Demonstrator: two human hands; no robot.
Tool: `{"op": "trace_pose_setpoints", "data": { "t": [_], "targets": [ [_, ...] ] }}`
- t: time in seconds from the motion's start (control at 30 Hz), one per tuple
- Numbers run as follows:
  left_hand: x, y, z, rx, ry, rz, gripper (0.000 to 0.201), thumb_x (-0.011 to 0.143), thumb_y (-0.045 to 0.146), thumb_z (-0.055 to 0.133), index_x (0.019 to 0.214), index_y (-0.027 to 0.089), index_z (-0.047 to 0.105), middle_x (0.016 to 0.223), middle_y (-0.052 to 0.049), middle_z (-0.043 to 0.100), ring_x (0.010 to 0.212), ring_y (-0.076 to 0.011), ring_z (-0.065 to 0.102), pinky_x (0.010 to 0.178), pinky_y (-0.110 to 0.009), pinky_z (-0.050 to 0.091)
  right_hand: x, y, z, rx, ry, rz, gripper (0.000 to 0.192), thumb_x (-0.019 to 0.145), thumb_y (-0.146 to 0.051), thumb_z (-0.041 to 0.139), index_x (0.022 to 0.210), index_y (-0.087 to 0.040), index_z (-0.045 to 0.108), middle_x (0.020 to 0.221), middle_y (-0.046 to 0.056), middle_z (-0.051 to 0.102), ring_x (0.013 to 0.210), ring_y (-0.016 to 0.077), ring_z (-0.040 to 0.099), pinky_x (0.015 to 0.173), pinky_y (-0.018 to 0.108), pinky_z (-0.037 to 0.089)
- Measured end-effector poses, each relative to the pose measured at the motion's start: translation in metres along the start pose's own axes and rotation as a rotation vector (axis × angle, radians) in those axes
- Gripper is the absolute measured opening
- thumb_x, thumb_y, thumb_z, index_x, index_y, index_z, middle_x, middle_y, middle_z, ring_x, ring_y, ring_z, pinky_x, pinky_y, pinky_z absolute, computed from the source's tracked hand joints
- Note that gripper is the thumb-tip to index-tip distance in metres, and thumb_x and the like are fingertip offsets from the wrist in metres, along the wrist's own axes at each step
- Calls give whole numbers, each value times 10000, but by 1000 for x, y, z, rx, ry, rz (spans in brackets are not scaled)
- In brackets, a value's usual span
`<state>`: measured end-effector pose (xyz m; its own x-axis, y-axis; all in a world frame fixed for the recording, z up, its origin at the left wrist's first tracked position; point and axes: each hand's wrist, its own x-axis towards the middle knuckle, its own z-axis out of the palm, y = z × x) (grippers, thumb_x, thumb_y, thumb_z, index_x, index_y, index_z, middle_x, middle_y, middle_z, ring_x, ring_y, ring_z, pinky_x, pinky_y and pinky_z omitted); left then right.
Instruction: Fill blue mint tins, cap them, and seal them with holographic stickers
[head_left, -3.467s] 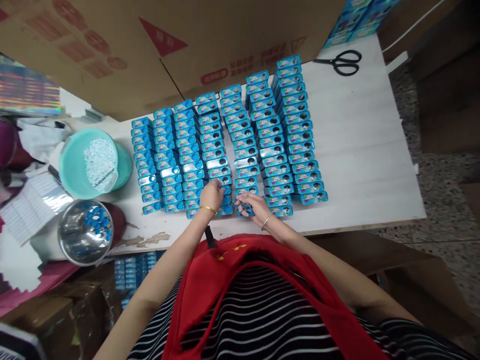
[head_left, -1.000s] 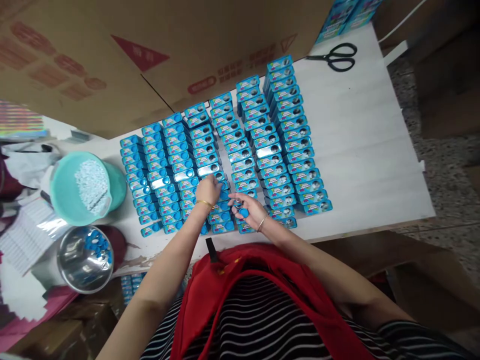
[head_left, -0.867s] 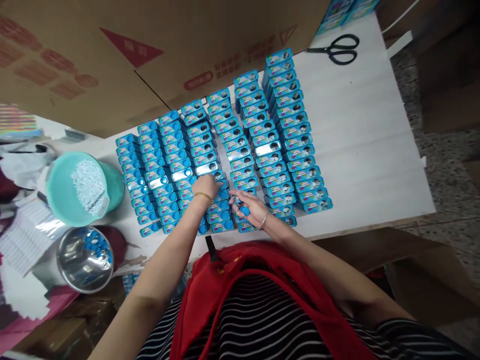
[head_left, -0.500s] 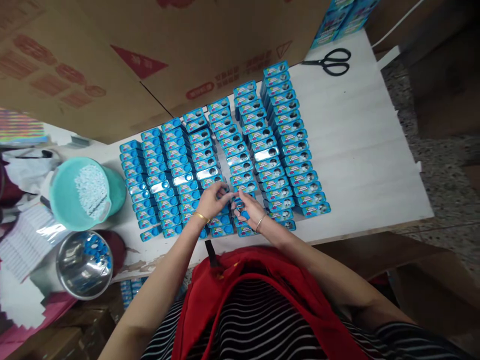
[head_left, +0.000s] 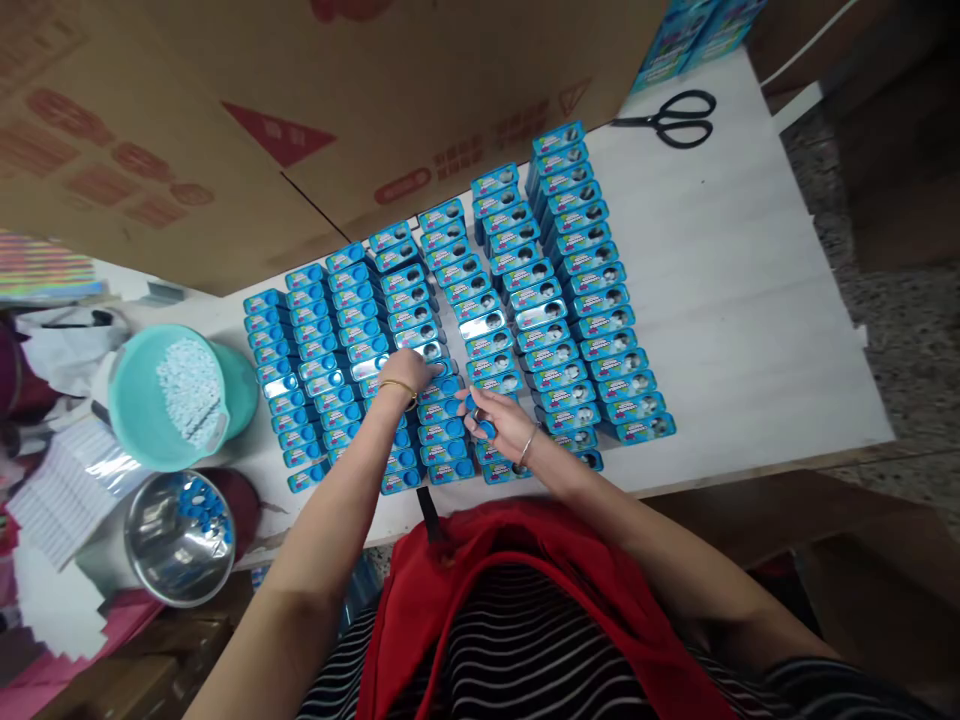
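Upright blue tins (head_left: 551,358) stand in several rows on a white-topped table. Tins in the rows on the left have round blue caps in their tops; those on the right show dark or pale round openings. My left hand (head_left: 409,370) reaches down to a tin in a middle row, its fingers curled at the round spot on the top; whatever is under the fingertips is hidden. A little to the right, my right hand (head_left: 504,424) is palm up above the tins, fingers curled around small blue caps (head_left: 486,430).
At the left are a turquoise bucket (head_left: 244,385) of small white pieces and a steel bowl (head_left: 154,560) with blue caps. A large cardboard box (head_left: 300,60) borders the back. Black scissors (head_left: 684,120) lie at the back right, near stacked blue packages (head_left: 694,45).
My left hand has moved left and away from my right hand, down onto a tin top. My right hand stays about where it was, with the caps now more visible.
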<state>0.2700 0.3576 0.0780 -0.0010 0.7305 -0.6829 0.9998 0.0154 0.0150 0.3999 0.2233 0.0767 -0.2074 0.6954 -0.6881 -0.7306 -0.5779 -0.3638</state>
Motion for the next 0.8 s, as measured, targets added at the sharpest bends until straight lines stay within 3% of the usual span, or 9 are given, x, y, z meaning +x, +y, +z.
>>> {"op": "trace_pose_setpoints", "data": {
  "t": [0.17, 0.3, 0.37, 0.47, 0.53, 0.63, 0.8],
  "targets": [
    [12, 7, -2, 94, -25, -29, 424, 736, 544, 659, 878, 145, 681, 994, -196, 689, 989, -333, 642, 788, -360, 490, 7, 2, -1, -90, 69, -20, 437, 656, -533, 756, 828, -153, 626, 609, -13, 582, 456, 59, 452, 360, 174, 248],
    [-9, 5, 0, 69, 71, 0, 340, 792, 491, 624, 849, 158, 671, 968, -172, 685, 967, -311, 644, 789, -357, 482, 11, 4, 2, -103, 143, -22, 476, 621, -570, 758, 812, -158, 612, 565, -23, 556, 436, 63, 439, 341, 171, 236],
    [-29, 3, 6, -46, 158, 127, 263, 845, 421, 573, 871, 174, 656, 899, -125, 678, 895, -258, 646, 775, -339, 476, 13, 5, 5, -88, 167, -34, 491, 602, -586, 760, 791, -161, 603, 553, -21, 555, 432, 67, 441, 335, 171, 243],
    [-56, 0, 23, -331, 211, 443, 173, 804, 306, 615, 934, 191, 619, 860, -50, 641, 832, -185, 607, 768, -295, 472, 17, 7, 12, -70, 181, -69, 477, 572, -578, 777, 722, -171, 580, 532, -35, 522, 420, 68, 429, 325, 177, 234],
    [-65, -2, 32, -450, 245, 526, 102, 761, 221, 622, 854, 188, 596, 845, -32, 610, 825, -166, 576, 768, -281, 466, 19, 8, 19, -63, 183, -92, 459, 571, -566, 784, 654, -181, 548, 487, -63, 447, 396, 60, 383, 319, 185, 220],
    [-61, -3, 34, -531, 303, 430, 30, 768, 176, 568, 756, 188, 543, 774, -17, 575, 749, -152, 549, 712, -268, 447, 22, 6, 28, -45, 163, -71, 436, 613, -547, 773, 623, -183, 534, 462, -68, 414, 392, 59, 359, 326, 193, 225],
    [-20, -8, 7, -407, 320, 153, 22, 815, 208, 544, 796, 201, 538, 737, -19, 616, 710, -164, 580, 667, -266, 418, 23, -1, 28, 39, 129, 56, 385, 673, -487, 767, 795, -147, 633, 562, -15, 544, 461, 71, 448, 360, 184, 266]
  ]
}}
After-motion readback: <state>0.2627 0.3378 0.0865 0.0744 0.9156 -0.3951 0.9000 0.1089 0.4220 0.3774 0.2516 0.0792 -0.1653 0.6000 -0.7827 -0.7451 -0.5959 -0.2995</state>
